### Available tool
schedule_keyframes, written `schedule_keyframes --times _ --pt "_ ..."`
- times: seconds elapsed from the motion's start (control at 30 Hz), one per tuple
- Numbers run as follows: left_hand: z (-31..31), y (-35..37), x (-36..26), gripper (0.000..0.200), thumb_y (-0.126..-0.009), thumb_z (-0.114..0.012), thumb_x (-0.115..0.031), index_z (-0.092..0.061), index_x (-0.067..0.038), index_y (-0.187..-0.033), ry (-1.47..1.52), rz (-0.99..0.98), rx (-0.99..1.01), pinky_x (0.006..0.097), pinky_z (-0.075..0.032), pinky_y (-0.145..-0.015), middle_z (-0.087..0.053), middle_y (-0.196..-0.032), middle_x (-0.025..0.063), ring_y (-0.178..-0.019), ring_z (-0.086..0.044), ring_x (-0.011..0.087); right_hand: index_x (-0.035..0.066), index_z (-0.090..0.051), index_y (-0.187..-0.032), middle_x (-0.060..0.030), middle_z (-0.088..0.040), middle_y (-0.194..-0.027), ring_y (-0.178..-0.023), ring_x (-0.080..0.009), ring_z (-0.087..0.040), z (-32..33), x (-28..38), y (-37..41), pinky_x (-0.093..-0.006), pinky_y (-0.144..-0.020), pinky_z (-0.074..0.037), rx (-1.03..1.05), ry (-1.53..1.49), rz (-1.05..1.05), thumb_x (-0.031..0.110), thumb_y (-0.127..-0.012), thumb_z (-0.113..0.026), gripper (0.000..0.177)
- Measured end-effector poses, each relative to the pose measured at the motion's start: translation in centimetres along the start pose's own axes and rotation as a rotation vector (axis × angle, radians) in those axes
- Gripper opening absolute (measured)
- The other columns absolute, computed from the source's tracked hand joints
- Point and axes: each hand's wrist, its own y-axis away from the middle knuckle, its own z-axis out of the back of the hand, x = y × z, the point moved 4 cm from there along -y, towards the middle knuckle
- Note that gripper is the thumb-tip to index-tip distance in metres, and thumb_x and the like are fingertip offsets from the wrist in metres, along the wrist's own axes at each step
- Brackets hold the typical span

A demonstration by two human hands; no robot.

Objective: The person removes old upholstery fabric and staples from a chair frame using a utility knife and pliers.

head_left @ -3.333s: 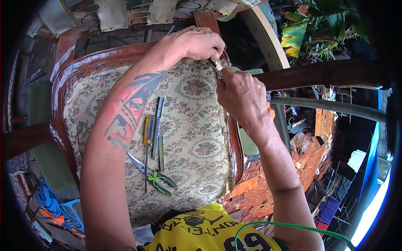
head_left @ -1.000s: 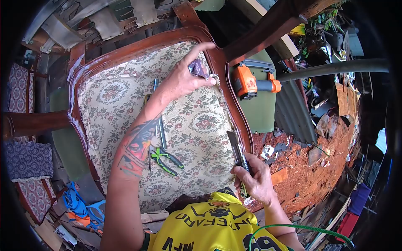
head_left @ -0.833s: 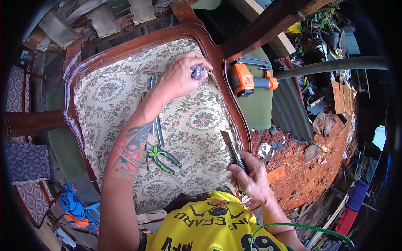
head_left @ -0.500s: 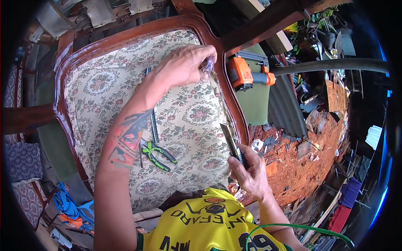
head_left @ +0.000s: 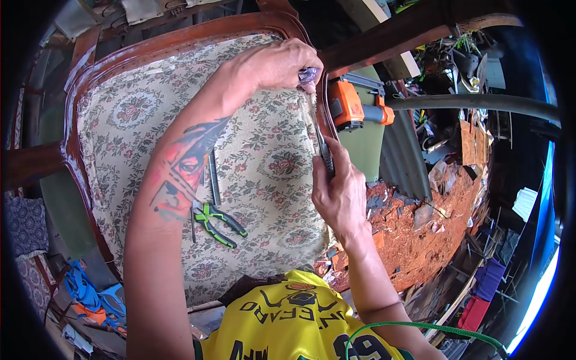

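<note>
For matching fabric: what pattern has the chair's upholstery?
Upholstery: red flowers, green leaves on cream; head view.

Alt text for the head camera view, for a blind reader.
A right hand holds a knife against the floral seat, while the left hand pinches its fabric edge; green pliers lie on the seat.

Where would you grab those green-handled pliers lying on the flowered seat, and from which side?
By the two green handles, closing the fingers across both. The pliers lie flat on the seat cushion with the handles splayed toward the lower right, where nothing covers them; the metal nose sits by the left forearm. Coming from the lower right looks easiest.
</note>
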Motion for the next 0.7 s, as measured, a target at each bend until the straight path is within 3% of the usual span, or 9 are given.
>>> schedule_keyframes --times 0.1,0.23,0.7 --pt "-0.2 -0.7 0.7 0.016 -0.088 -0.085 -0.014 -0.077 -0.002 -0.095 0.050 -0.012 0.018 0.0439 -0.058 -0.082 -0.075 -0.090 0.0119 -0.090 -0.075 0.0303 0.000 -0.059 -0.134 -0.0304 -0.074 -0.098 -0.089 -0.0501 -0.074 -0.9 -0.4 -1.4 -0.0562 -0.078 -0.059 -0.006 0.048 0.064 0.012 -0.101 -0.065 0.036" --pt "0.0 -1.1 0.7 0.011 -0.087 -0.082 -0.008 -0.079 -0.001 -0.094 0.097 0.011 0.050 0.0421 -0.059 -0.077 -0.077 -0.087 0.0147 -0.085 -0.077 0.0295 -0.001 -0.061 -0.136 -0.0314 -0.074 -0.099 -0.087 -0.0499 -0.075 -1.2 0.0 -2.6 -0.0549 -0.077 -0.060 0.022 0.002 -0.012 0.013 -0.103 -0.064 0.036" --pt "-0.2 -0.8 0.8 0.011 -0.085 -0.081 -0.007 -0.081 -0.002 -0.095 0.128 0.050 0.031 0.0418 -0.059 -0.085 -0.078 -0.091 0.0133 -0.091 -0.078 0.0297 -0.004 -0.063 -0.134 -0.0333 -0.073 -0.092 -0.088 -0.0492 -0.075 -2.3 0.6 -3.5 -0.0535 -0.077 -0.060 -0.008 -0.083 -0.083 0.013 -0.103 -0.064 0.036"
